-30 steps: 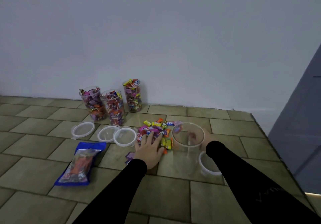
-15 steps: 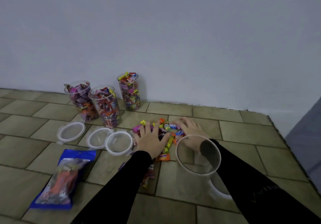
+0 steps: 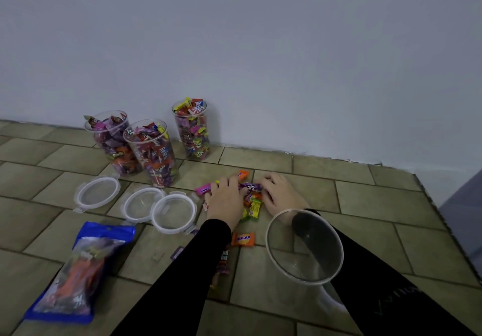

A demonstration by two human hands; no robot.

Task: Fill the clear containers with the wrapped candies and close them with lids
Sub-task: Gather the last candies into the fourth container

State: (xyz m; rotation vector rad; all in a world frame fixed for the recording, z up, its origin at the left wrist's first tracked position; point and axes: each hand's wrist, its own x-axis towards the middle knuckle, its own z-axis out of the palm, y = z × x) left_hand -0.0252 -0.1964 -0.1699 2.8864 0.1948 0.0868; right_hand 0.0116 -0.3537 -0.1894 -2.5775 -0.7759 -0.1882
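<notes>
three tubs full, fourth still empty, no lids on yet

both hands lie palm-down over the loose pile of wrapped candies (image 3: 251,199) on the tiled floor (image 3: 339,200). the left hand (image 3: 224,200) is spread flat on the pile's left side; the right hand (image 3: 280,198) has its fingers curled in at the pile's right edge. whether either hand has actually closed on a candy i cannot tell, since the palms hide what is under them.

just beside the right wrist stands the empty clear container (image 3: 304,249), nothing inside it; a white lid (image 3: 335,303) seems to lie half hidden behind its base. a stray orange candy (image 3: 243,239) sits between the left sleeve and that container, with a few more by the sleeve.

further out, three lids (image 3: 173,211) rest open-side up on the floor, none fitted. near the wall, three filled containers (image 3: 154,153) stand heaped with sweets, all uncovered. a blue candy bag (image 3: 78,275) lies at the left.

by my reckoning: three fills done, one fill and all four closures left.

readable writing: "mentos" on the orange and pink wrappers, "relax" on a wrapper in the middle filled tub; the rest is too blurred.
</notes>
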